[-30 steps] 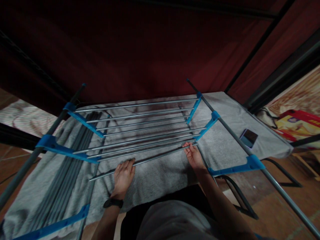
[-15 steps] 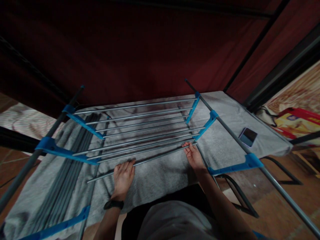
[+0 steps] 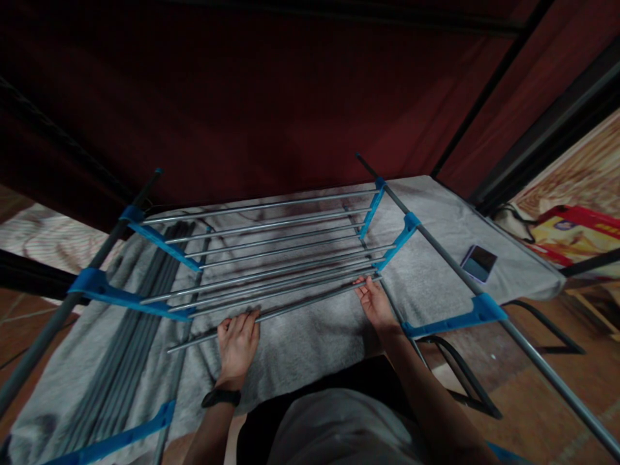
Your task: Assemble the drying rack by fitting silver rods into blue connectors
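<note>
Nearest the person, the left hand point(image 3: 237, 342), with a dark watch point(image 3: 220, 396) at the wrist, has its fingers point(image 3: 245, 320) curled over a loose metal rod point(image 3: 290, 309). The right hand point(image 3: 375, 300) pinches the rod's far end with fingertips close together, beside a blue plastic bracket point(image 3: 392, 252). The rod lies slantwise above the near edge of the tabletop, its left end free and short of the left-hand bracket point(image 3: 126, 297).

Risks, as judged: the rod is thin, smooth and round, so it could roll or slip through a light grip; the unsupported left end could drop onto the grey towel point(image 3: 310, 342); forcing the right end at an angle could strain the plastic socket or bend the rod.

Materials: the drying rack point(image 3: 271, 245) has slim, glossy grey metal rails running parallel, seated in matte blue moulded plastic arms on grey tubular side poles point(image 3: 436, 252). The towel covering the tabletop is soft, napped and mottled. A bundle of spare dark rods point(image 3: 140, 303) lies along the left side of the towel. A smartphone point(image 3: 478, 263), flat with a glossy dark screen, rests near the far right corner. Beyond, dark red fabric point(image 3: 290, 97) hangs on a black frame.
</note>
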### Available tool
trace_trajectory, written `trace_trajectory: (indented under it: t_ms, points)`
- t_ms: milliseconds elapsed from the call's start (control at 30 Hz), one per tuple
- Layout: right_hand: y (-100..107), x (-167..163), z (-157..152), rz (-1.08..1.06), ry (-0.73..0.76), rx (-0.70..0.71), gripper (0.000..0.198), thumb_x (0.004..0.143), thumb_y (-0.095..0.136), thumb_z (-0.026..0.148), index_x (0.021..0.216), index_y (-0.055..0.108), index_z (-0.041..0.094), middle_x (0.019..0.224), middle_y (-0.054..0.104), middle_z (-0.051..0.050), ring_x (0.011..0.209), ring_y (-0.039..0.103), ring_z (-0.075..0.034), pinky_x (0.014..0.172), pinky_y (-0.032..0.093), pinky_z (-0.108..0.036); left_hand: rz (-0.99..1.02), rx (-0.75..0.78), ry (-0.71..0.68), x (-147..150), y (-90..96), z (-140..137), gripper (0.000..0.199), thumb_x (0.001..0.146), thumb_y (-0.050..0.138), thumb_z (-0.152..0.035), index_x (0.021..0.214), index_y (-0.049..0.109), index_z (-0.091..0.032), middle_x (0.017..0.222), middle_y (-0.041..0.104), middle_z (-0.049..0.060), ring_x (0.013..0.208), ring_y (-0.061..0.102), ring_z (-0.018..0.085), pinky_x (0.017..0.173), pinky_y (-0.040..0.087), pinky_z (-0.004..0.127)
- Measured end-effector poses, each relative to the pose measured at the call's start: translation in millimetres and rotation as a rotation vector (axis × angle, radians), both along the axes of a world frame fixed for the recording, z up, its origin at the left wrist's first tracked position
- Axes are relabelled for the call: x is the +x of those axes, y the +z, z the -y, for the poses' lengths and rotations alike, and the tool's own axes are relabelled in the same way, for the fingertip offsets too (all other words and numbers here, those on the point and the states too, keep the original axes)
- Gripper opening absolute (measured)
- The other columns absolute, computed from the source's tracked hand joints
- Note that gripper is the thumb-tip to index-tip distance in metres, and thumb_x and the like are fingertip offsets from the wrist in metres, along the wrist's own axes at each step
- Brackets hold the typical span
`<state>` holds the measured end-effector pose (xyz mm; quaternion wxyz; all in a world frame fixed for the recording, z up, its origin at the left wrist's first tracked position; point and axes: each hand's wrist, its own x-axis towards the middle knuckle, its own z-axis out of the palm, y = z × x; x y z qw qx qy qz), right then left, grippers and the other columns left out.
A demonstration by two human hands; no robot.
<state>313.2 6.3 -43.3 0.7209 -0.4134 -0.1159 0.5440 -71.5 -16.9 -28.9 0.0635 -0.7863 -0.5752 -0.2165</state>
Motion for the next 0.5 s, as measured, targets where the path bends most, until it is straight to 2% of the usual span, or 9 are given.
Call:
trace_trajectory:
  t_ms: [167,500]
  points:
    - [-2.8,1.1,0.4,-0.014,0.009,0.016,0.007,0.087,0.076,0.028,0.085,0.069,0.028,0.092,0.075,0.001,0.090,0.070,-0.020,0.095,0.057,-0.039,-0.004,-0.031,-0.009,-0.6,0.5,-0.7,0.036,0.102,0.043,-0.028,0.124,0.071,-0.023,0.100,0.077,0.008,0.095,0.067,0.027,0.091,0.040,0.043]
    - [-1.1,0.4,0.6,-0.033,-0.001,0.019,0.009,0.085,0.078,0.028,0.086,0.069,0.029,0.091,0.076,0.001,0.091,0.071,-0.020,0.097,0.057,-0.040,-0.041,0.002,-0.006,1.1,2.6,-0.4,0.035,0.102,0.042,-0.027,0.123,0.070,-0.023,0.097,0.077,0.007,0.092,0.067,0.026,0.089,0.040,0.041]
